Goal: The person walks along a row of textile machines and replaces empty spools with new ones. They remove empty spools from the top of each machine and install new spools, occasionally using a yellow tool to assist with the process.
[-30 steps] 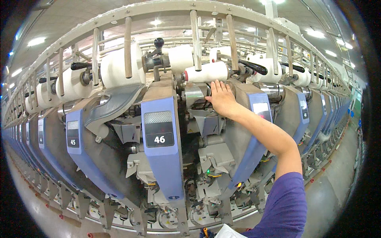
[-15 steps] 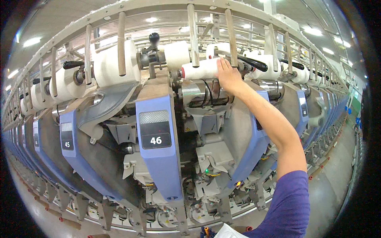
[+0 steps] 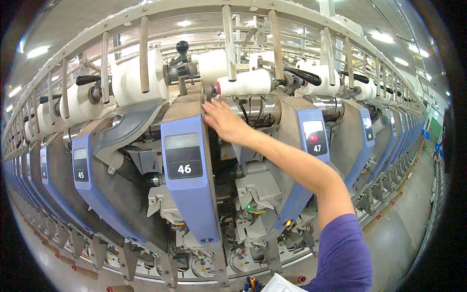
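Observation:
My right hand [image 3: 226, 121] reaches across from the lower right, its fingers stretched out and apart, with nothing visible in it. The fingertips lie by the upper inner edge of a blue-fronted machine housing [image 3: 187, 214]; whether they touch it I cannot tell. Just above and to the right of the hand, a slim white yarn cone [image 3: 248, 82] with a red end rests over a shiny metal winding drum [image 3: 265, 111]. A black-handled lever [image 3: 302, 75] stands at the cone's right end. My left hand is out of view.
Fuller white yarn packages [image 3: 141, 78] line the winding machine on both sides. Pegs hang from a long overhead rail [image 3: 194, 10]. A grey curved guard [image 3: 129, 126] sits at the left position. Below are metal yarn-handling parts, a green light [image 3: 249, 207] and an orange light [image 3: 288, 223].
My right hand has left the slim yarn cone and moved down and left to the housing's upper edge. The cone now shows uncovered, and the view has shifted slightly.

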A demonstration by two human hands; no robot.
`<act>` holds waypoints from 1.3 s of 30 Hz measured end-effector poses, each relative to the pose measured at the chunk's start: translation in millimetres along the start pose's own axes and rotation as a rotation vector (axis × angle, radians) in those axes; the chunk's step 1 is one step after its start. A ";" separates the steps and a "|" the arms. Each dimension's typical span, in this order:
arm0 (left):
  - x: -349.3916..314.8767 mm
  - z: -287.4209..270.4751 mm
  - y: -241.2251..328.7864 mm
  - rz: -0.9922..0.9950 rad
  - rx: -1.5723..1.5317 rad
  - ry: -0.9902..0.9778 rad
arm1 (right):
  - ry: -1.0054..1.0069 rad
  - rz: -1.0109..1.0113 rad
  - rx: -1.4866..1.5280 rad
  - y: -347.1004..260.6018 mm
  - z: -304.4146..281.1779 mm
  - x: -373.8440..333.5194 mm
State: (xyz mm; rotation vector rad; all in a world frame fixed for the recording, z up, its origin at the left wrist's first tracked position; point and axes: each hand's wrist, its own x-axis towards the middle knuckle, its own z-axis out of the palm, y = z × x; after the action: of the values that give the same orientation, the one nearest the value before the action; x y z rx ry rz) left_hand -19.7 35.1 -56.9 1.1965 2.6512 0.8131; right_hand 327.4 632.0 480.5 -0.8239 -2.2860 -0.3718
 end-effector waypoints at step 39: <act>43.3 -35.4 83.6 -0.488 -0.497 0.111 | 0.041 1.429 1.018 -7.0 62.0 -499.0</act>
State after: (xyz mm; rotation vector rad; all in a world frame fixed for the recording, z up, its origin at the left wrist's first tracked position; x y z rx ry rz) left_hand -5.3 96.9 21.1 0.3767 2.4288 1.3427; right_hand 579.4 426.8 96.7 -1.4736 -1.0331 1.2405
